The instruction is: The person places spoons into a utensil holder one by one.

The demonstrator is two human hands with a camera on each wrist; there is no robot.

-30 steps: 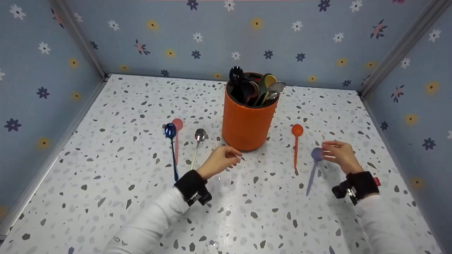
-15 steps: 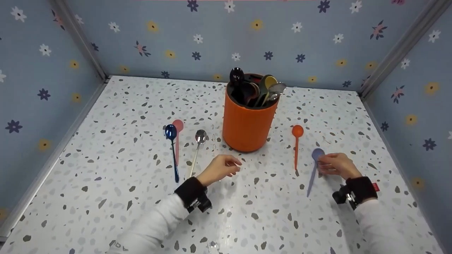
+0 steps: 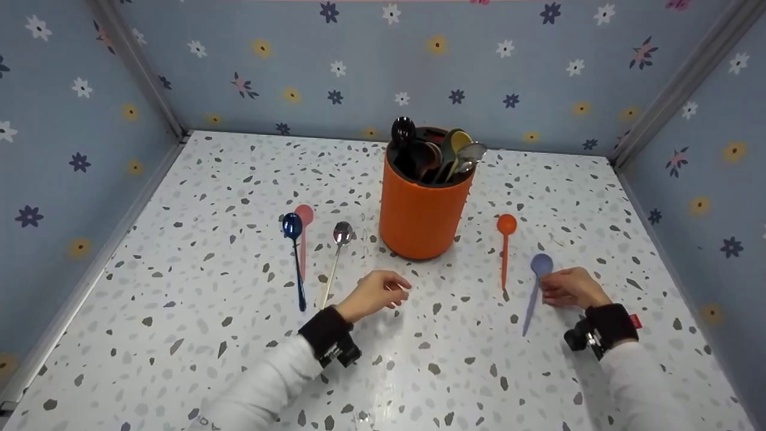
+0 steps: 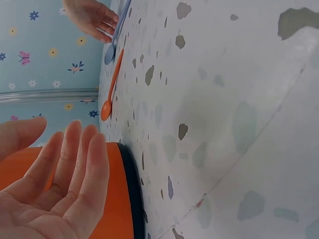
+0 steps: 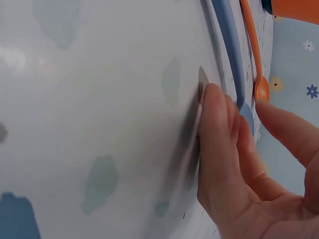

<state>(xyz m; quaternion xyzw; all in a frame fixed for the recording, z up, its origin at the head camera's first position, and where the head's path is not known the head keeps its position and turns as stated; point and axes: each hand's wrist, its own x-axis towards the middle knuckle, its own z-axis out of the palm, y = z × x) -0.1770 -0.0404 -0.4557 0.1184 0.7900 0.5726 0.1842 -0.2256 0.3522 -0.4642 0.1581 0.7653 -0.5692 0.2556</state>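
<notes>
My right hand is low over the table beside a purple spoon, its fingers at the upper handle. In the right wrist view the thumb stands apart from the fingers, which lie close to the spoon; whether they touch it I cannot tell. My left hand hovers relaxed and holds nothing, in front of an orange utensil holder. Left of the holder lie a silver spoon, a dark blue spoon and a pink spoon.
An orange spoon lies between the holder and the purple spoon. Several spoons, among them a black spoon, stand upright in the holder. Flowered panels enclose the speckled table at the back and both sides.
My right hand has come down and nearer, from beside the purple spoon's bowl to its upper handle. The left hand has drawn back slightly from the holder. The spoons lie as before.
</notes>
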